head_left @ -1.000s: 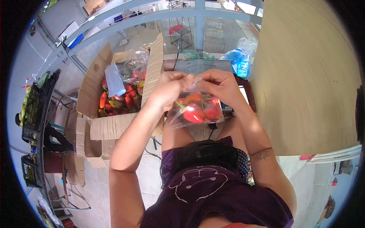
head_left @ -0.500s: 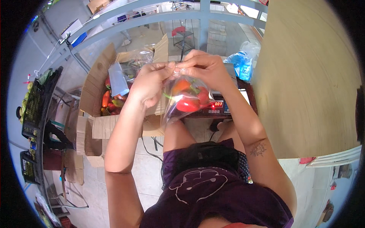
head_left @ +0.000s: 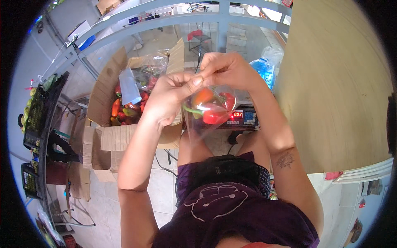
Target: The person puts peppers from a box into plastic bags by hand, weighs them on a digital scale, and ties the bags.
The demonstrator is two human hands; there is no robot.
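Observation:
A clear plastic bag hangs from my two hands, its top gathered between my fingers. Inside it sit a few red and orange peppers, one with a green stem. My left hand pinches the bag's neck between thumb and fingers. Right beside it, my right hand grips the same neck, fingertips touching those of the left. Behind and below the bag is a digital scale with a lit red display, partly covered by the bag and my right forearm.
On the left stands an open cardboard box holding loose peppers, a pale plastic packet and filled clear bags. A blue-and-white plastic bag lies behind my right wrist. To the right rises a large wooden panel. Black crates line the far left.
Both hands have shifted slightly right with the bag, and the peppers in it have swung right and turned. My right hand's fingers have curled closer around the bag's neck.

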